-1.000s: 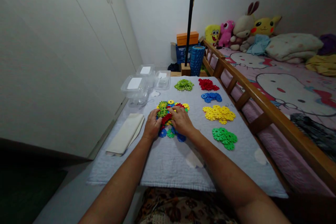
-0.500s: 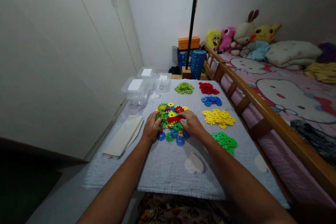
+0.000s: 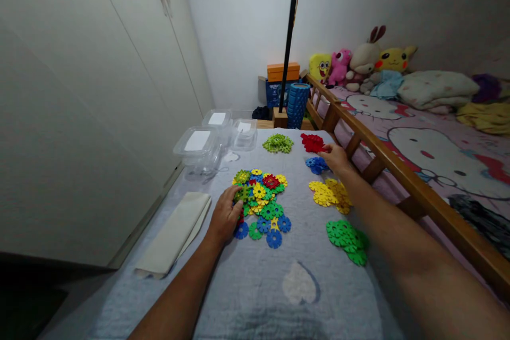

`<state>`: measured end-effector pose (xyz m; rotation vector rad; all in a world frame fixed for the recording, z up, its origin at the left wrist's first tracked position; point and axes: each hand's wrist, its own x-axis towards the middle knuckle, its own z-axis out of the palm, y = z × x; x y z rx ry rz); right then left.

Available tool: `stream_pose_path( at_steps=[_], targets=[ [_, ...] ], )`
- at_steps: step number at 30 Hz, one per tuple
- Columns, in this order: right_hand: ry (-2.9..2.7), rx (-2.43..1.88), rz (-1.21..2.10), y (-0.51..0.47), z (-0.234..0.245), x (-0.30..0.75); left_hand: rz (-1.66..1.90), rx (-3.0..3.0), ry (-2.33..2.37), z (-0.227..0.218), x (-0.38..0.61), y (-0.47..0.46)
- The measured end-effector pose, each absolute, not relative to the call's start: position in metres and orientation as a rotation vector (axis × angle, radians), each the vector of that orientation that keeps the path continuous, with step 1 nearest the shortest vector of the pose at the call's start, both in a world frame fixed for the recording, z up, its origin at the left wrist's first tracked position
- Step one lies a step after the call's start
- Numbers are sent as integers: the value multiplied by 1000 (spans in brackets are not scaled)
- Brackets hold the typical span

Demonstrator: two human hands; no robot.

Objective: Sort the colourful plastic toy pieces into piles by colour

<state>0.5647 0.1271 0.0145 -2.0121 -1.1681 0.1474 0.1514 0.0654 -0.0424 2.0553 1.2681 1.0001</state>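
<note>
A mixed pile of interlocking plastic snowflake discs (image 3: 266, 208) in yellow, blue, red and green lies mid-table. My left hand (image 3: 226, 215) rests at the pile's left edge, thumb and fingers closed about a light green snowflake disc (image 3: 244, 194). Reaching far to the right, my right hand (image 3: 335, 158) pinches a red snowflake disc (image 3: 323, 148) at the edge of the red heap (image 3: 311, 142). Beneath that hand is the blue heap (image 3: 315, 164), partly covered. Nearer me lie a yellow heap (image 3: 324, 193), partly behind my forearm, and a green heap (image 3: 347, 240).
A light green heap (image 3: 278, 143) sits at the table's far side. Clear lidded boxes (image 3: 198, 156) stand at the back left, with a folded cream cloth (image 3: 173, 236) before them. A wooden bed rail (image 3: 382, 162) runs along the right, and a black pole (image 3: 289, 37) rises behind.
My right hand has moved from the mixed pile to the red heap, taking the red disc from the pile. My left hand stays at the pile's left edge. The view has tilted slightly.
</note>
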Motion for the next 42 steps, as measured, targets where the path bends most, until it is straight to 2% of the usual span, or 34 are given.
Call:
stream_pose_path(
  at_steps=[7, 17, 27, 34, 42],
  targets=[
    [-981, -2216, 17, 176, 15, 591, 979, 2079, 1296, -41, 151, 62],
    [-1003, -2330, -48, 209, 6, 598, 956, 2109, 1307, -39, 150, 61],
    [-1033, -2247, -54, 205, 1, 603, 943, 2117, 1312, -42, 151, 61],
    [-997, -2122, 120, 202, -2, 607, 932, 2121, 1312, -44, 151, 62],
    [-1139, -2096, 46, 174, 3, 598, 952, 2103, 1290, -41, 151, 62]
  ],
)
